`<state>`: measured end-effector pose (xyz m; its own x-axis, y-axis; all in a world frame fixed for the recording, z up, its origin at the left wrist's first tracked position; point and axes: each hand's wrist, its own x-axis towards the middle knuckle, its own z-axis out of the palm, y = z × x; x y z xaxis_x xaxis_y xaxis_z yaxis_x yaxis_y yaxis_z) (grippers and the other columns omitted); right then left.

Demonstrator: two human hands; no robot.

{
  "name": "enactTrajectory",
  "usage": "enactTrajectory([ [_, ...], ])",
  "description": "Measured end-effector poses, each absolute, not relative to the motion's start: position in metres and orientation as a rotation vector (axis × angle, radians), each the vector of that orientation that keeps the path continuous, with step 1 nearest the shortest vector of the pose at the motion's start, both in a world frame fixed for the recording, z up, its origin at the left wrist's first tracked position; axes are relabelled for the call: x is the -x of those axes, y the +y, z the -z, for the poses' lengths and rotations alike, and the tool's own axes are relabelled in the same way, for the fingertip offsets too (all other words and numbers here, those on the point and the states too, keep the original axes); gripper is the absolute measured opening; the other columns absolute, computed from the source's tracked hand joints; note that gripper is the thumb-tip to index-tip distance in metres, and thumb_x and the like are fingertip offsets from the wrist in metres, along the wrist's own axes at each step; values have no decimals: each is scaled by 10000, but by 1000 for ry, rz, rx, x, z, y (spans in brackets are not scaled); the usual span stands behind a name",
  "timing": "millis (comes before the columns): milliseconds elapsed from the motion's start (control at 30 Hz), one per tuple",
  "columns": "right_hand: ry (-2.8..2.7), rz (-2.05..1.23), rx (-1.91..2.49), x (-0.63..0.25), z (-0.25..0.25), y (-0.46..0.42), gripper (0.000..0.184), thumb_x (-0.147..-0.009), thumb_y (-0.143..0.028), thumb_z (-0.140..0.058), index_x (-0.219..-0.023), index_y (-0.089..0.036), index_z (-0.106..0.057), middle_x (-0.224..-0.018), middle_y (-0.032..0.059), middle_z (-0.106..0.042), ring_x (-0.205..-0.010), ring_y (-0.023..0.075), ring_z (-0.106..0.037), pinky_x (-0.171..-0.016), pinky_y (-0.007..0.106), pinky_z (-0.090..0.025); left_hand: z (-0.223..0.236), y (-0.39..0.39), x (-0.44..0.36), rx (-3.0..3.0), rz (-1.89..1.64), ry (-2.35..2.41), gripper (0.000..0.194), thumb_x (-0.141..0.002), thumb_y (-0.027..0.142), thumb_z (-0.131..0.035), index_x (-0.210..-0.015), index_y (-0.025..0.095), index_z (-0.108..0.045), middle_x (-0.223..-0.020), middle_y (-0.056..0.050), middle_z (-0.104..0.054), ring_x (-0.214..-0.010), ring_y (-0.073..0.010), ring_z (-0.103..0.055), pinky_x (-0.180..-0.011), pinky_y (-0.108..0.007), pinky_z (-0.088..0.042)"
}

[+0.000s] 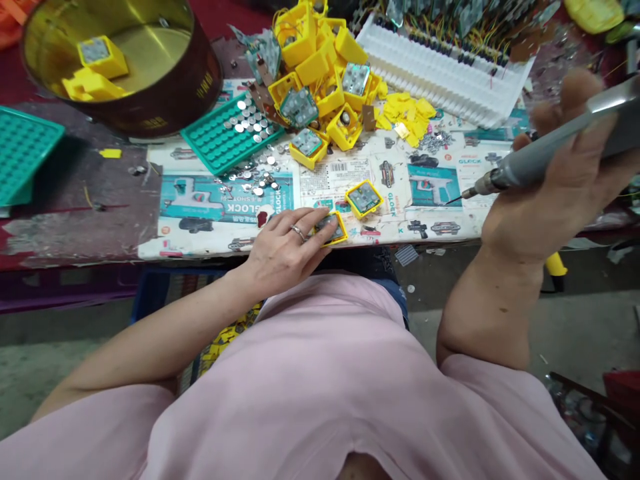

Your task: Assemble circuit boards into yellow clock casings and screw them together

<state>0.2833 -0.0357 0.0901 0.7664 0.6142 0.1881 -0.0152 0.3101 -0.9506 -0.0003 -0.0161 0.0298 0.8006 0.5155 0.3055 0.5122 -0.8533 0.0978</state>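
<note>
My left hand (289, 241) lies over a small yellow plastic box (341, 225) at the table's near edge, its fingers closed on the box and partly hiding the grey board inside. Raised at the right, my right hand (530, 193) is wrapped round a grey electric screwdriver (543, 150), whose thin bit points left above the printed cardboard. Just beyond my left fingertips sits a second yellow box with a circuit board (364, 199), apart from the hand.
Behind are a heap of yellow boxes (320, 60), a green tray (215, 143) with silver button cells (257, 127), yellow flat pieces (407, 113) and screws (436, 141). A round tin (200, 80) stands left, a white foam rack (425, 73) with wired parts back right.
</note>
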Motion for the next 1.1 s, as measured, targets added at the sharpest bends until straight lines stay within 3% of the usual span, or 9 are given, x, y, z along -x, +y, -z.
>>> enactTrajectory([
  [133,-945,-572,1021,-282,-101,-44,449,-760,-94,-343,-1107,-342,-486,-1071,-73,-723,-931,87,-702,-829,256,-538,-30,-15,2,-2956,-521,833,401,-939,306,-535,-1317,186,-595,-1353,-137,-645,-1219,-278,-612,-1007,-450,-514],
  [233,-1061,-617,971,-287,-102,-47,447,-685,-240,-504,-1083,-403,-626,-1102,-79,-730,-969,119,-704,-843,298,-537,-28,-15,3,-2938,-646,813,386,-927,321,-555,-1280,171,-601,-1347,-156,-643,-1203,-280,-615,-995,-454,-515],
  [300,-1193,-598,948,-292,-98,-47,450,-676,-295,-631,-1091,-457,-686,-1154,-72,-728,-1010,134,-706,-854,317,-539,-25,-16,2,-2921,-726,804,358,-915,343,-578,-1218,157,-625,-1351,-185,-631,-1188,-297,-620,-970,-460,-525],
  [433,-1335,-421,982,-300,-86,-48,446,-766,-385,-721,-1180,-537,-652,-1269,-73,-691,-1073,168,-702,-881,384,-547,-21,-20,-5,-2947,-784,853,269,-924,317,-574,-1118,151,-659,-1285,-192,-667,-1055,-286,-678,-881,-421,-554],
  [600,-1166,-102,1044,-303,-69,-46,404,-730,-430,-787,-1114,-509,-691,-1132,-51,-747,-869,204,-732,-854,496,-584,-25,-21,-16,-2989,-778,926,177,-940,256,-533,-955,159,-680,-1183,-151,-724,-912,-249,-714,-798,-375,-560],
  [667,-1138,-14,1045,-304,-67,-44,428,-685,-456,-819,-1098,-490,-709,-1129,-33,-752,-916,245,-735,-931,563,-562,-28,-18,-17,-2895,-747,911,167,-931,235,-534,-951,150,-676,-1161,-152,-730,-920,-246,-718,-812,-370,-560],
  [833,-1178,150,997,-309,-67,-43,520,-658,-492,-825,-1164,-487,-703,-1293,-39,-682,-1250,287,-625,-1114,527,-465,-36,-10,-4,-2018,-942,794,229,-887,342,-617,-1018,160,-660,-1118,-124,-738,-1005,-223,-708,-886,-335,-547],
  [1000,-1099,297,1054,-320,-64,-38,458,-697,-569,-778,-1146,-515,-706,-1316,-14,-672,-1292,300,-594,-1124,515,-430,-43,5,22,-737,-1056,737,279,-782,374,-737,-940,182,-612,-886,-42,-742,-785,-198,-735,-700,-295,-574],
  [1100,-1116,505,1258,-321,-72,-36,511,-819,-738,-492,-1241,-501,-655,-1331,45,-661,-1299,318,-581,-1026,588,-469,-47,13,39,-360,-1000,709,225,-859,325,-637,-998,148,-635,-886,-74,-753,-748,-229,-752,-670,-322,-590],
])
